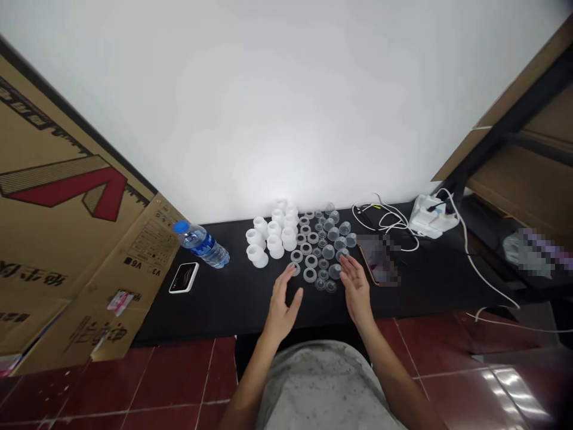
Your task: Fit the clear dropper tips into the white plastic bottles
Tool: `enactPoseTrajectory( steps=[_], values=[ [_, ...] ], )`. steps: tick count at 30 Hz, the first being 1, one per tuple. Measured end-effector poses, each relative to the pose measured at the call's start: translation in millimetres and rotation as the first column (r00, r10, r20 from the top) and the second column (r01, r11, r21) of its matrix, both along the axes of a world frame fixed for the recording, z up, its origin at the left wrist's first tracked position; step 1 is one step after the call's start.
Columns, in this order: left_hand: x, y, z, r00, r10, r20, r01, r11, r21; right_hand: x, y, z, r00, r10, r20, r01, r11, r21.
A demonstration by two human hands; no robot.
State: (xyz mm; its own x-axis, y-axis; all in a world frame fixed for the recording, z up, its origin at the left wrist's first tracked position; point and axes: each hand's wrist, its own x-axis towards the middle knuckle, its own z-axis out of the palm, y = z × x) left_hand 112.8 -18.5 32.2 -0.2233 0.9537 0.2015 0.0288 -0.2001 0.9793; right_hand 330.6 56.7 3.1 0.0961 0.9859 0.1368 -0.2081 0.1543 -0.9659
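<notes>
My left hand (283, 303) is open at the near side of the laid-out parts, its fingertips by a translucent ring (310, 275). On the right, my right hand (356, 286) is open too, fingers beside a clear dome-shaped cap (335, 272). Neither hand holds anything. White plastic bottles (274, 246) with open necks stand in rows at the left of the group. Several rings lie in columns beside them, then small translucent nipple-like pieces (322, 243), then several clear caps (328, 251).
A water bottle (203, 243) with a blue cap lies at the left, near a white device (184, 278) with a screen. A phone (378, 263) lies right of the caps. Farther right are a white power strip (432, 216) and cables (394, 218). Cardboard boxes (67, 209) flank the black table (215, 310).
</notes>
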Motion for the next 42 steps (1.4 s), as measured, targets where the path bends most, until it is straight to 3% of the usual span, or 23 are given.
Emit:
enactPoseTrajectory(
  steps=[2,3,6,8,10,13,15,18,20,24,30,36,38,42],
  values=[
    [9,4,7.4,0.963,-0.048,-0.266,0.05,0.999,0.0,0,0,-1.4,1.0,0.01,0.002,-0.01,1.0,0.014],
    [12,8,9.8,0.905,-0.055,-0.421,0.056,0.998,-0.012,0,0,-2.3,1.0,0.014,-0.002,-0.014,1.0,0.02],
    [18,18,10.8,0.648,-0.02,-0.762,0.023,1.0,-0.006,-1,0,-6.1,1.0,0.021,-0.005,-0.021,0.999,0.035],
    [19,22,8.1,0.52,0.026,-0.854,0.019,0.999,0.042,-2,1,-8.6,1.0,0.018,0.015,-0.019,0.999,0.05],
    [17,22,4.6,0.443,0.066,-0.894,0.027,0.996,0.087,-4,2,-9.4,0.998,0.003,0.062,-0.008,0.997,0.077],
    [11,20,-0.6,0.394,0.111,-0.913,0.011,0.992,0.125,-7,-3,-4.8,0.979,-0.075,0.191,0.046,0.988,0.15],
    [6,17,-4.3,0.381,0.131,-0.915,-0.015,0.991,0.136,-8,-10,0.8,0.924,-0.194,0.331,0.121,0.966,0.229],
    [-1,11,-11.8,0.401,0.148,-0.904,-0.041,0.989,0.144,-5,-28,6.5,0.742,-0.401,0.537,0.213,0.901,0.378],
    [-6,8,-18.2,0.441,0.146,-0.886,-0.037,0.989,0.145,-1,-39,5.7,0.647,-0.436,0.625,0.193,0.887,0.419],
    [-11,6,-30.4,0.524,0.145,-0.839,-0.017,0.987,0.16,7,-52,-0.4,0.524,-0.358,0.773,0.094,0.926,0.365],
    [-9,16,-36.5,0.597,0.099,-0.796,0.007,0.992,0.129,3,-47,3.2,0.383,-0.284,0.879,0.056,0.957,0.285],
    [-9,13,-31.5,0.755,0.067,-0.652,-0.029,0.997,0.068,3,-43,0.8,0.369,-0.268,0.89,0.013,0.959,0.284],
    [-11,12,-27.1,0.81,0.06,-0.583,-0.04,0.998,0.048,6,-44,-0.9,0.437,-0.255,0.863,-0.001,0.959,0.284],
    [-16,12,-22.3,0.888,0.081,-0.452,-0.071,0.997,0.039,10,-45,2.9,0.671,-0.189,0.717,-0.007,0.965,0.261]
  ],
)
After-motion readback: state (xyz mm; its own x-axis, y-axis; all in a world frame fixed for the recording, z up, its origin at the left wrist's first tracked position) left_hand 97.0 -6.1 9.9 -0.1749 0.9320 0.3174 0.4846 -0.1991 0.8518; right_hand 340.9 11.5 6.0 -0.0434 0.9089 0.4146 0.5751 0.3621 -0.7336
